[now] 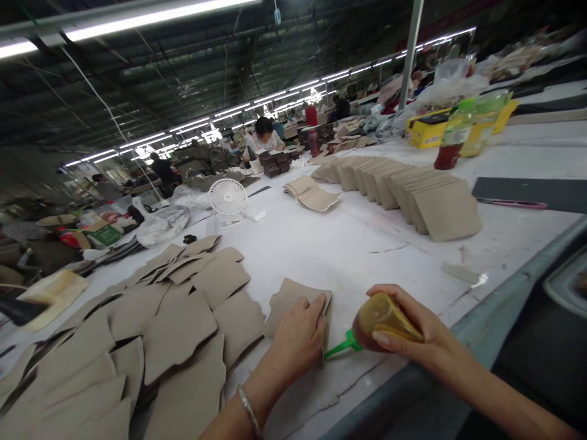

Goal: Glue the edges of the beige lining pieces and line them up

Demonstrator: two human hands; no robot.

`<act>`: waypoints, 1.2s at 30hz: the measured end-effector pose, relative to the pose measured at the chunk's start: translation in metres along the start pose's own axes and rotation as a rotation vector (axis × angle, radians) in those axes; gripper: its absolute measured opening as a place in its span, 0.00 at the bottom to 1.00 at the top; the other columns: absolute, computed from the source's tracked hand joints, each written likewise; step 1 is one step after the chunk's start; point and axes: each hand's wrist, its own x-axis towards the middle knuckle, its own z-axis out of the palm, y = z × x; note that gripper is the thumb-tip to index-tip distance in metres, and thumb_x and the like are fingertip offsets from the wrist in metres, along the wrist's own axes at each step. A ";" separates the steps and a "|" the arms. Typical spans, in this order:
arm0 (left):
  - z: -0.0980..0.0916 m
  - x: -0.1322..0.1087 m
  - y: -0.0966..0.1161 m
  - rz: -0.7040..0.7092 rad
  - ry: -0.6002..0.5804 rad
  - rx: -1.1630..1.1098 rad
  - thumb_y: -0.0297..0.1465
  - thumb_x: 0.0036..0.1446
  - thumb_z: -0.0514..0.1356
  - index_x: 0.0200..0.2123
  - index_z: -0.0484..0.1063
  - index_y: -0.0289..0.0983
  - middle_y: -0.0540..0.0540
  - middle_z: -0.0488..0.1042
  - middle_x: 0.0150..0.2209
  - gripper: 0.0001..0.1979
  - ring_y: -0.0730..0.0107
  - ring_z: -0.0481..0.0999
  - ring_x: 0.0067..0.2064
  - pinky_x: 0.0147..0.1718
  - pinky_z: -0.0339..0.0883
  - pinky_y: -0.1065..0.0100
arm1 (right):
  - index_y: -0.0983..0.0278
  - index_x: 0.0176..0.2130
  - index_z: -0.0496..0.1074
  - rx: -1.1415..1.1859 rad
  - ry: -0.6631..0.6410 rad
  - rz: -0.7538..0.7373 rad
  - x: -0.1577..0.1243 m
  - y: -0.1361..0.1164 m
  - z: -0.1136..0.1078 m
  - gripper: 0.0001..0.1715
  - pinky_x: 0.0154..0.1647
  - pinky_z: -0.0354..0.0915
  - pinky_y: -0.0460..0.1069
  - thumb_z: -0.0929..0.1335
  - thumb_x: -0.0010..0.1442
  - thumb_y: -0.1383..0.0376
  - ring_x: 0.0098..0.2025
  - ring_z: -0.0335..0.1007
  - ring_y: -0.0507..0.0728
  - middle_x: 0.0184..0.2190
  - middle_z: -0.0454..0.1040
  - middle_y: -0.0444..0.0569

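Observation:
My right hand (408, 330) is wrapped around a squeeze bottle (378, 318) of amber glue-like liquid, tilted with its green nozzle (342, 346) pointing left. The nozzle tip is at the near right edge of a beige sheet piece (293, 293) with a notched outline. My left hand (300, 333) holds that piece down against the white table, fingers bent and close together on its right side; the thumb is mostly hidden. A bracelet circles my left wrist. Left of this hand lies a loose heap of similar beige pieces (178, 330).
A fanned row of beige pieces (447, 208) curves across the table (348, 244), beside a smaller stack (312, 194). A white fan (228, 197) stands farther back. Toward the right are a drink bottle (454, 134), a yellow box (426, 129) and a dark sheet (532, 190). Another person (265, 137) sits beyond.

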 end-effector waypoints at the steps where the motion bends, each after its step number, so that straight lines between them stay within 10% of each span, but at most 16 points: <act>1: 0.000 0.000 0.000 0.000 0.001 0.002 0.35 0.65 0.42 0.64 0.57 0.43 0.42 0.70 0.45 0.25 0.58 0.74 0.44 0.46 0.65 0.61 | 0.57 0.51 0.61 0.002 -0.003 0.005 -0.001 0.000 -0.001 0.29 0.37 0.63 0.49 0.73 0.56 0.52 0.37 0.67 0.59 0.35 0.70 0.42; 15: -0.004 0.000 0.001 0.000 -0.010 -0.016 0.35 0.66 0.41 0.63 0.58 0.43 0.42 0.70 0.44 0.25 0.59 0.74 0.44 0.46 0.64 0.63 | 0.56 0.52 0.61 -0.098 0.116 -0.078 0.003 0.007 -0.006 0.29 0.40 0.62 0.51 0.73 0.56 0.52 0.39 0.65 0.59 0.39 0.68 0.43; 20: -0.001 0.001 -0.003 0.004 -0.008 -0.040 0.35 0.66 0.42 0.64 0.57 0.43 0.43 0.70 0.46 0.25 0.60 0.73 0.46 0.47 0.64 0.63 | 0.56 0.52 0.61 -0.013 -0.019 -0.030 -0.002 0.010 -0.002 0.29 0.38 0.64 0.50 0.73 0.56 0.51 0.39 0.66 0.60 0.37 0.69 0.43; 26: -0.003 0.003 -0.003 -0.001 -0.024 -0.033 0.36 0.66 0.42 0.63 0.59 0.43 0.43 0.70 0.45 0.25 0.60 0.73 0.44 0.46 0.64 0.63 | 0.56 0.52 0.61 -0.123 0.174 -0.083 0.002 0.011 -0.007 0.30 0.41 0.63 0.51 0.73 0.55 0.51 0.40 0.66 0.60 0.40 0.69 0.45; 31: -0.003 0.003 -0.005 0.028 -0.024 -0.061 0.35 0.65 0.42 0.63 0.59 0.44 0.43 0.70 0.45 0.25 0.61 0.73 0.45 0.46 0.64 0.64 | 0.57 0.53 0.61 -0.077 0.028 -0.043 0.007 0.011 -0.011 0.30 0.40 0.65 0.53 0.73 0.56 0.51 0.40 0.68 0.62 0.39 0.70 0.46; 36: -0.003 0.006 -0.007 0.030 -0.030 -0.066 0.34 0.65 0.42 0.63 0.59 0.44 0.44 0.71 0.45 0.24 0.61 0.73 0.45 0.46 0.63 0.65 | 0.57 0.51 0.62 -0.150 0.245 -0.116 0.021 0.010 -0.020 0.32 0.42 0.65 0.53 0.74 0.53 0.50 0.41 0.68 0.62 0.39 0.70 0.46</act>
